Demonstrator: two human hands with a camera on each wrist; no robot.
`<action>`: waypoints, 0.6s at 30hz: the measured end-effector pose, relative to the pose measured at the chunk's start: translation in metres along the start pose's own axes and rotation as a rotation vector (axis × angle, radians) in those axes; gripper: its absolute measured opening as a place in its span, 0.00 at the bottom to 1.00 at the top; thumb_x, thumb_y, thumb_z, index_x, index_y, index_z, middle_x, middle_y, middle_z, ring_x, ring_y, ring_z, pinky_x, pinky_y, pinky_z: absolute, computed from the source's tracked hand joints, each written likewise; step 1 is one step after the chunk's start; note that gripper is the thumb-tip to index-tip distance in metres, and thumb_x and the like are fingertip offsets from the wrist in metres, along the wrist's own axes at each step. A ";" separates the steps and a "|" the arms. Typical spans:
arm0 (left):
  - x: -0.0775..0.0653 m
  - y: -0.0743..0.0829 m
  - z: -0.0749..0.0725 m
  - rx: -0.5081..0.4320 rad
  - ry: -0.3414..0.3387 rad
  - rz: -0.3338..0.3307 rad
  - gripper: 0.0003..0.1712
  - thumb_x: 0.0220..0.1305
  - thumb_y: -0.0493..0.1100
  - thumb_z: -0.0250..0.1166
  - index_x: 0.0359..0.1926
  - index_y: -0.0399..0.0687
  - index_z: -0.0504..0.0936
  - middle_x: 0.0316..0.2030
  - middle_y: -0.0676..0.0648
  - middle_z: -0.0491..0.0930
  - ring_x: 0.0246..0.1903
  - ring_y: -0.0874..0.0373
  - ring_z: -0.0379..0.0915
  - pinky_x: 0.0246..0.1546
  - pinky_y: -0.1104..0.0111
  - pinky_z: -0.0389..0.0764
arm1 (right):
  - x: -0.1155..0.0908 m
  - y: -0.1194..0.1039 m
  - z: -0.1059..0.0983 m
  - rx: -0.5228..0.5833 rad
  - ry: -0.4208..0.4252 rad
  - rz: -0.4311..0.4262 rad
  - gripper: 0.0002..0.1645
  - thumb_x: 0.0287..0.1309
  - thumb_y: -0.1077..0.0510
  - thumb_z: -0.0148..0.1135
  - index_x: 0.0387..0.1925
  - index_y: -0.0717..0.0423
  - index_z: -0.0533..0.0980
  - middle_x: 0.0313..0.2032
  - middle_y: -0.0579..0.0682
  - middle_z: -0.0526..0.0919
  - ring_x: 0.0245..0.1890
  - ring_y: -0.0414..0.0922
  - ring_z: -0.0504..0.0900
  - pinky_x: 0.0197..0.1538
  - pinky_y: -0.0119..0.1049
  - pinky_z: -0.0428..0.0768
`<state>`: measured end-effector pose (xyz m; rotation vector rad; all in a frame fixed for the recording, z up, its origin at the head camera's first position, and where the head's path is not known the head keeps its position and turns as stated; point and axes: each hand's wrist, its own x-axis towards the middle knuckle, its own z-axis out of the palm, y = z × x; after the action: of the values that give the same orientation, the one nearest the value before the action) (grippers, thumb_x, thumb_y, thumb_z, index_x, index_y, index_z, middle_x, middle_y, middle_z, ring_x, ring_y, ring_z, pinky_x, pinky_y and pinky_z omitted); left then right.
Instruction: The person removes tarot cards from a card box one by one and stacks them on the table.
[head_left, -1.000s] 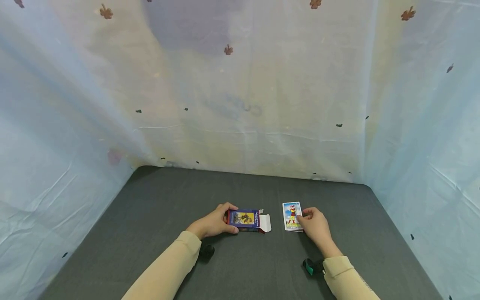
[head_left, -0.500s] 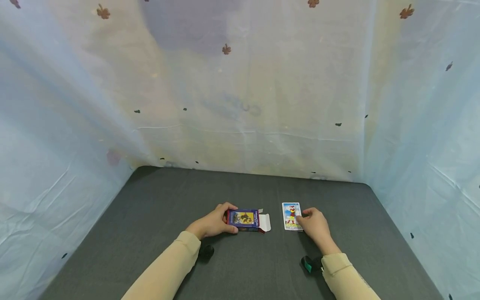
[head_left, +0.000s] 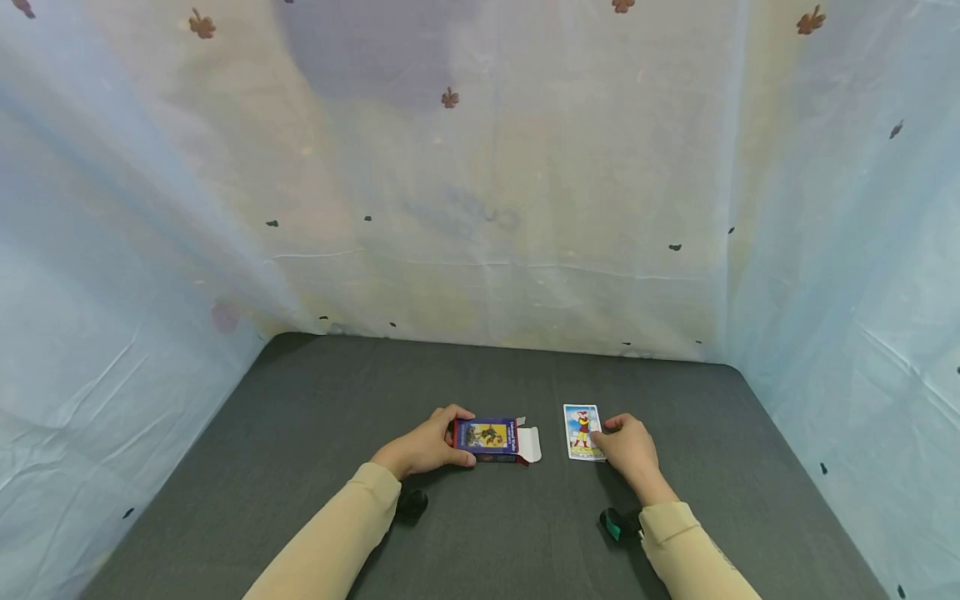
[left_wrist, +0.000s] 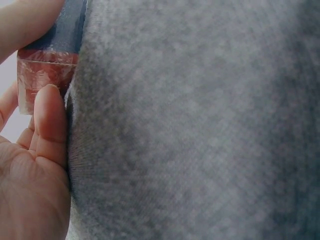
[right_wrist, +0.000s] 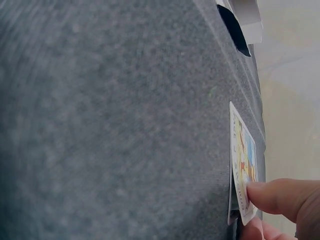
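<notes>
My left hand (head_left: 429, 443) grips the closed end of a blue and red card box (head_left: 486, 437), thumb on the near side and fingers on the far side. The white flap (head_left: 529, 445) at the box's right end stands open. In the left wrist view the red end of the box (left_wrist: 47, 75) shows between thumb and fingers. To the right, my right hand (head_left: 630, 450) pinches the right edge of a tarot card (head_left: 581, 429) with a figure in red on blue sky. A second card's edge shows beneath it in the right wrist view, where the thumb (right_wrist: 270, 197) presses the top card (right_wrist: 243, 165).
Both hands work over a dark grey cloth-covered table (head_left: 510, 533). Pale patterned sheeting (head_left: 480, 208) rises behind and at both sides. Black wrist devices sit under the left wrist (head_left: 412, 505) and right wrist (head_left: 619, 525).
Hardly anything differs: the whole head view shifts very slightly. Both hands keep their places on the box and the card.
</notes>
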<state>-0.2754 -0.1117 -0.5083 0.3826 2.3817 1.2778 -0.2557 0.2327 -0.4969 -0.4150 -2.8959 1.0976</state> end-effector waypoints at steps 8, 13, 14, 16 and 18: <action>0.000 0.000 0.000 -0.004 0.001 0.007 0.40 0.51 0.51 0.76 0.63 0.61 0.66 0.53 0.46 0.63 0.49 0.51 0.66 0.52 0.54 0.68 | -0.001 -0.001 -0.001 -0.002 0.001 0.006 0.22 0.55 0.55 0.67 0.45 0.67 0.74 0.37 0.60 0.78 0.32 0.52 0.74 0.34 0.45 0.71; 0.001 -0.001 0.000 -0.006 0.001 0.005 0.40 0.51 0.51 0.76 0.63 0.61 0.66 0.53 0.46 0.63 0.49 0.51 0.66 0.52 0.54 0.67 | 0.000 0.000 0.000 -0.014 0.001 0.004 0.22 0.55 0.54 0.67 0.45 0.67 0.74 0.38 0.61 0.78 0.33 0.52 0.74 0.35 0.46 0.71; 0.001 -0.001 0.001 -0.004 0.002 0.002 0.40 0.51 0.51 0.76 0.63 0.61 0.66 0.53 0.46 0.63 0.49 0.51 0.66 0.53 0.54 0.67 | 0.001 0.000 0.000 -0.018 0.001 0.005 0.22 0.55 0.54 0.67 0.45 0.67 0.74 0.38 0.61 0.78 0.33 0.52 0.74 0.35 0.46 0.71; 0.001 -0.001 0.001 -0.003 0.003 -0.003 0.40 0.51 0.51 0.76 0.63 0.62 0.66 0.54 0.47 0.63 0.49 0.51 0.66 0.53 0.54 0.67 | 0.001 -0.001 0.000 -0.020 0.002 0.003 0.22 0.55 0.54 0.67 0.45 0.67 0.74 0.38 0.61 0.78 0.33 0.52 0.74 0.35 0.46 0.71; 0.001 -0.001 0.001 -0.002 0.003 -0.006 0.41 0.51 0.51 0.76 0.63 0.62 0.66 0.54 0.47 0.62 0.49 0.51 0.66 0.53 0.54 0.67 | 0.001 -0.001 0.000 -0.022 0.004 -0.002 0.23 0.55 0.54 0.67 0.45 0.67 0.74 0.38 0.61 0.78 0.33 0.53 0.74 0.36 0.46 0.71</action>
<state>-0.2762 -0.1107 -0.5098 0.3728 2.3827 1.2789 -0.2566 0.2326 -0.4962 -0.4149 -2.9072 1.0642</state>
